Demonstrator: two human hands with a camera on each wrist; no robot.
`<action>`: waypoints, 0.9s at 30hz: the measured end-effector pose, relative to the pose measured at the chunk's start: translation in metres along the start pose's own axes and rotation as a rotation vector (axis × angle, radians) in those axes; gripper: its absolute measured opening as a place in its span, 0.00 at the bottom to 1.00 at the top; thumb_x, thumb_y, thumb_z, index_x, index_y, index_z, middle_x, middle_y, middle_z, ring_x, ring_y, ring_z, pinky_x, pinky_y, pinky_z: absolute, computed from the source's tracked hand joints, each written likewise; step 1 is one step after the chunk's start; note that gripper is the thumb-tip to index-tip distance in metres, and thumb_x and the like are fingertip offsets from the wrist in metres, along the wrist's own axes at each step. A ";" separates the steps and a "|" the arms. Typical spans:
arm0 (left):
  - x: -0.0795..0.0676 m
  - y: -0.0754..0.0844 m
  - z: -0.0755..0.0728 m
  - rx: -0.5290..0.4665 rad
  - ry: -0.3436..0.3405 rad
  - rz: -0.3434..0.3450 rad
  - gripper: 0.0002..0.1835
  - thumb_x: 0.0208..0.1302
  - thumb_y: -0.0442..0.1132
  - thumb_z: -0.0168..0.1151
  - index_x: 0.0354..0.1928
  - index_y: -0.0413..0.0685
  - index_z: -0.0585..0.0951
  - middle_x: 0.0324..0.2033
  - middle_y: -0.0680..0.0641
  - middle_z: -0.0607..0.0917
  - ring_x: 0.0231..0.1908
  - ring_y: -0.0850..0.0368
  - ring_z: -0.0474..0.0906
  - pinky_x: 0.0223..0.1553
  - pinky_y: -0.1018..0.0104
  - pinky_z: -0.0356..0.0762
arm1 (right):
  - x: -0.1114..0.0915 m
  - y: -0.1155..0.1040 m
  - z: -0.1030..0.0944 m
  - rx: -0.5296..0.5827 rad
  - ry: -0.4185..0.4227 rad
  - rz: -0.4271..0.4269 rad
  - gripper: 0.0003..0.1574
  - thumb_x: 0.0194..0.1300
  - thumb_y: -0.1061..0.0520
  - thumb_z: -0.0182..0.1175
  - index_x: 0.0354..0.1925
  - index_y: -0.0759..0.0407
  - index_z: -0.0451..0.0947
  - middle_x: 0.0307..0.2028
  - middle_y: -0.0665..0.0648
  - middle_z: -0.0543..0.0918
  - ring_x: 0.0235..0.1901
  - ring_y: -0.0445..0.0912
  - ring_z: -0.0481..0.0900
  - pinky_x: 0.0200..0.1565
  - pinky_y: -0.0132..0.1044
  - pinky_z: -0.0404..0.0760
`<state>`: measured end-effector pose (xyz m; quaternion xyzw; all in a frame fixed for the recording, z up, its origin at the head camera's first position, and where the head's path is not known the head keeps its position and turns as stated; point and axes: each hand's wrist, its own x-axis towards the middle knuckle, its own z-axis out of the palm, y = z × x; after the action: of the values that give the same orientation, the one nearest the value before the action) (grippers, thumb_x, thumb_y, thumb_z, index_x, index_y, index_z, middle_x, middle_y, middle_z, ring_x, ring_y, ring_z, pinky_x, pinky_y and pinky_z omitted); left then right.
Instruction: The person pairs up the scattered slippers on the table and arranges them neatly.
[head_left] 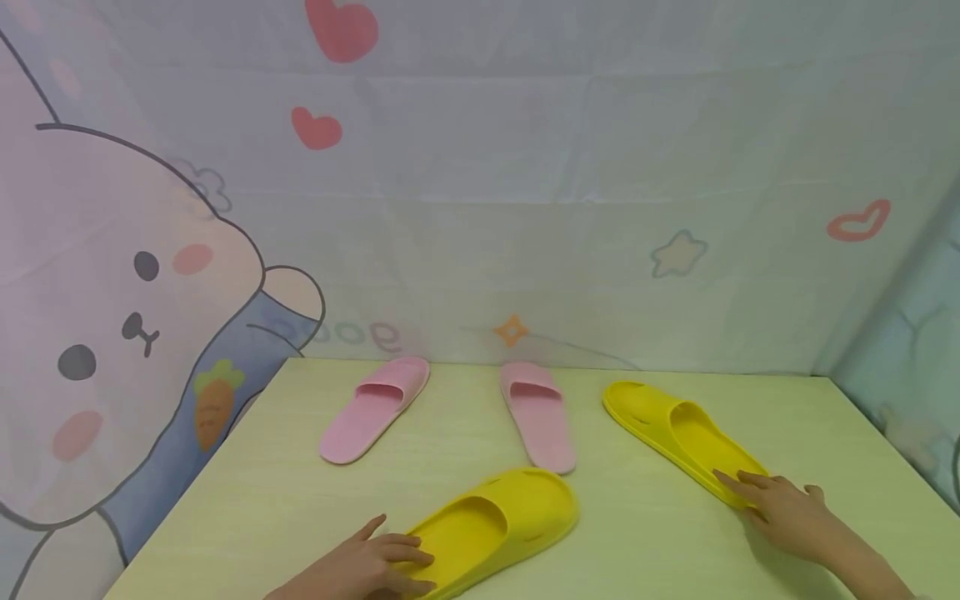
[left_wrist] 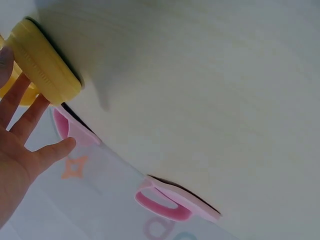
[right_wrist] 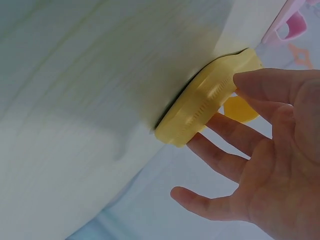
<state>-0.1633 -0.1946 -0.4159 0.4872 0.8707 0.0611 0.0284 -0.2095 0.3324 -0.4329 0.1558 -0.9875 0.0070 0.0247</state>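
Note:
My left hand (head_left: 367, 568) is at the heel end of a yellow slipper (head_left: 525, 510) near the front of the table. Its thumb lies at the heel's side and the other fingers reach over the rim onto the insole, the little finger held apart. In the head view that thumb is hidden. At the heel of the other yellow slipper (head_left: 652, 406), on the right, my right hand (head_left: 791, 512) pinches the rim. The right wrist view shows the thumb outside the heel wall, with fingers inside and the little finger spread away.
Two pink slippers stand at the back, one on the left (head_left: 360, 425) and one in the middle (head_left: 546, 425). They rest on a pale table (head_left: 247, 500). Behind it hangs a cloth (head_left: 480, 250) printed with a rabbit and hearts.

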 end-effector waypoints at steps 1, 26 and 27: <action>0.003 0.001 -0.001 -0.001 -0.005 0.005 0.18 0.63 0.58 0.41 0.50 0.71 0.76 0.51 0.58 0.78 0.53 0.56 0.72 0.44 0.36 0.66 | 0.000 0.000 0.000 0.000 -0.003 0.002 0.32 0.53 0.57 0.60 0.57 0.46 0.69 0.49 0.63 0.78 0.41 0.57 0.76 0.29 0.57 0.68; 0.075 0.027 0.006 0.178 -0.001 0.223 0.19 0.67 0.54 0.38 0.56 0.70 0.72 0.54 0.59 0.75 0.56 0.60 0.69 0.51 0.42 0.67 | -0.006 0.007 0.002 -0.005 -0.033 0.045 0.29 0.54 0.58 0.58 0.56 0.49 0.70 0.47 0.61 0.79 0.37 0.53 0.76 0.25 0.47 0.68; 0.077 0.028 0.007 0.181 -0.006 0.224 0.19 0.67 0.54 0.38 0.56 0.71 0.71 0.54 0.59 0.75 0.56 0.60 0.69 0.51 0.42 0.67 | -0.006 0.007 0.002 -0.005 -0.033 0.047 0.29 0.53 0.58 0.58 0.56 0.49 0.70 0.47 0.61 0.79 0.36 0.53 0.76 0.25 0.47 0.68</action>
<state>-0.1795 -0.1139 -0.4182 0.5821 0.8127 -0.0163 -0.0203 -0.2058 0.3406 -0.4352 0.1327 -0.9911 0.0027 0.0085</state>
